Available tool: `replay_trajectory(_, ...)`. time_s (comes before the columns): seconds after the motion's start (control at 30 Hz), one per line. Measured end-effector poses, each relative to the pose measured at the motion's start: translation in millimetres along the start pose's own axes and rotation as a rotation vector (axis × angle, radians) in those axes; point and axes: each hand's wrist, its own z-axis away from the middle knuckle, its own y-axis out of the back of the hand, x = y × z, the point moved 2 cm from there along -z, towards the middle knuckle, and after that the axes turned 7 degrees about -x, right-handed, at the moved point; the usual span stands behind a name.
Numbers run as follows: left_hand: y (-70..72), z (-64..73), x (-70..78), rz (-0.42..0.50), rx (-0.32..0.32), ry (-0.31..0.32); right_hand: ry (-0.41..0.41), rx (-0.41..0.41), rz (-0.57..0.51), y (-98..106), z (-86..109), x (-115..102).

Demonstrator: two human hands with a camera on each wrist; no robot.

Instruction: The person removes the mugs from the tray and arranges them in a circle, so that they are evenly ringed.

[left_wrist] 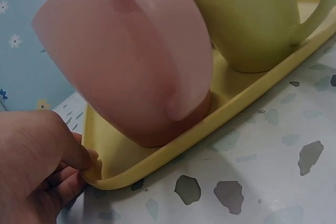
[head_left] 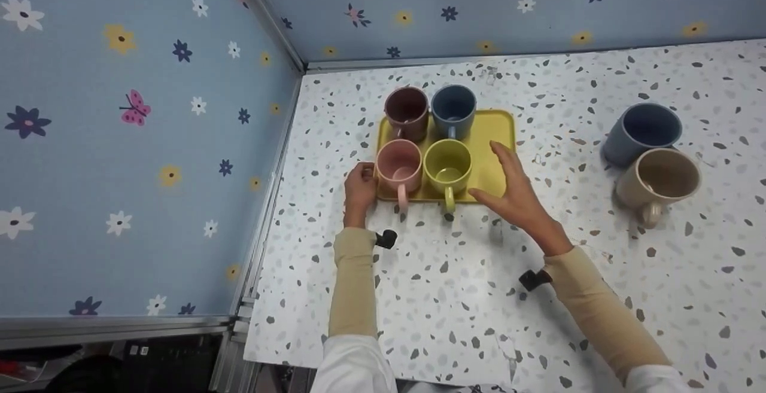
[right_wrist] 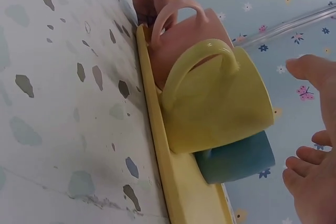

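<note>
A yellow tray point(head_left: 494, 136) carries a maroon mug point(head_left: 413, 124), a blue mug point(head_left: 453, 121), a pink mug point(head_left: 399, 168) and a yellow-green mug point(head_left: 447, 171). At the tray's front left corner my left hand point(head_left: 359, 192) pinches the rim between thumb and fingers, as the left wrist view shows up close. My right hand point(head_left: 517, 198) hovers over the tray's right part, thumb and fingers spread apart, holding nothing. It is beside the yellow-green mug without touching it. Both front mugs have their handles toward me. In the right wrist view the maroon mug is hidden.
Off to the right, a second blue mug point(head_left: 643, 133) and a beige mug point(head_left: 658, 183) stand close together on the speckled white table point(head_left: 443, 303). Blue flowered panels point(head_left: 179, 142) close off the left side and the back.
</note>
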Motion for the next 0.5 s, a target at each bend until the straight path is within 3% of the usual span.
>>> replay_trajectory(0.5, 0.6, 2.1, 1.5, 0.022, -0.008, -0.033, 0.01, -0.079, 0.054, -36.5, -25.1, -1.9)
